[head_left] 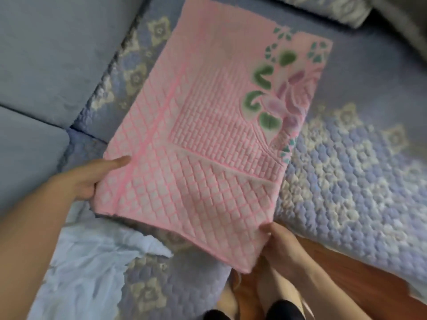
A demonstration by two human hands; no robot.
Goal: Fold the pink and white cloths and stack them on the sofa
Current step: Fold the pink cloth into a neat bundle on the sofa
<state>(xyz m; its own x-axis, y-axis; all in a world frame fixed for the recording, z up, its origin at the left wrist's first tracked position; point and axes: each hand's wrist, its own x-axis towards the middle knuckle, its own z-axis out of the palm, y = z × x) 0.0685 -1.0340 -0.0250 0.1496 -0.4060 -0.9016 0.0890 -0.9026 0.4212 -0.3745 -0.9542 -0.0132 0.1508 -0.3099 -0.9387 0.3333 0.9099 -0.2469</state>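
A pink quilted cloth (208, 144) with a green and purple flower print lies folded lengthwise on the sofa seat (358, 181), its near end lifted off the seat. My left hand (92, 179) grips the near left edge, thumb on top and fingers underneath. At the near right corner, my right hand (279, 245) pinches the cloth from below. A pale, whitish-blue cloth (87, 262) lies crumpled on the seat's front edge, under my left forearm.
The seat wears a purple quilted cover with cream flowers. Plain blue back cushions (46, 65) rise at the left. A grey cushion (346, 12) sits at the far right. Orange wooden floor (346, 273) and my feet show below.
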